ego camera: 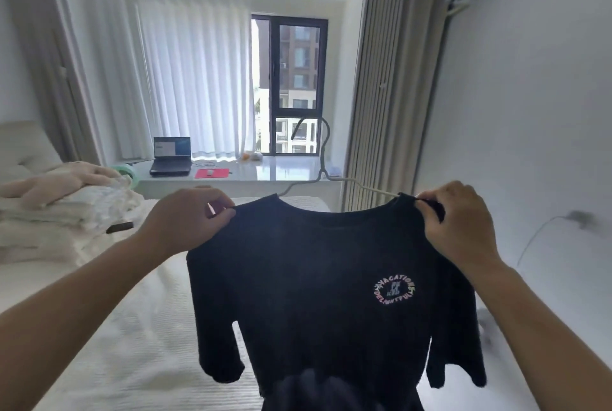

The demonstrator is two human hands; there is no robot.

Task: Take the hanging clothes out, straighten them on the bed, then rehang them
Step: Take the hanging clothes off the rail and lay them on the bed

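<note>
A black short-sleeved T-shirt (314, 278) with a round coloured logo on its chest hangs in the air over the bed (132, 344). It sits on a pale wire hanger (323, 158) whose hook sticks up above the collar. My left hand (188, 221) pinches the shirt's left shoulder. At the other shoulder, my right hand (460, 225) pinches the fabric beside the collar. The shirt's lower hem is out of frame at the bottom.
Folded white and beige bedding (63, 205) is piled on the bed's left side, with a dark flat object (120, 227) beside it. A window ledge (284, 172) behind holds a laptop (171, 156) and a red pad (212, 173). A white wall (530, 145) stands close on the right.
</note>
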